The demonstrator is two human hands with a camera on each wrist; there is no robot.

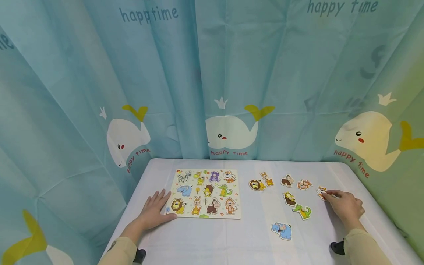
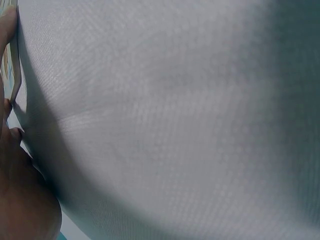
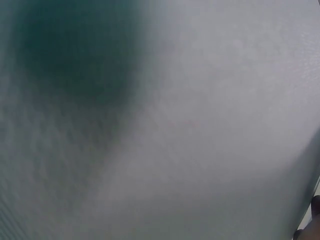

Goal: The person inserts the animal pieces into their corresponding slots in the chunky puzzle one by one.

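A flat puzzle board [image 1: 205, 194] with rows of cartoon animals lies on the left part of the table. My left hand [image 1: 155, 209] rests at its left side, fingers spread and thumb along the lower left corner; only part of that hand shows in the left wrist view. Over on the right, my right hand [image 1: 345, 207] pinches a small tiger puzzle piece [image 1: 320, 193] between thumb and fingers, at or just above the table. A crocodile piece [image 1: 302, 212] and a monkey piece [image 1: 304, 184] lie nearest to it. The right wrist view shows mostly blurred cloth and a bit of fingers.
Between board and right hand lie loose pieces: a lion [image 1: 257, 184], a kangaroo [image 1: 267, 179], a gorilla [image 1: 287, 180], a hedgehog [image 1: 289, 198] and an elephant [image 1: 282, 231]. A white cloth covers the table [image 1: 212, 243]. Blue whale-print curtains [image 1: 172, 73] hang around it.
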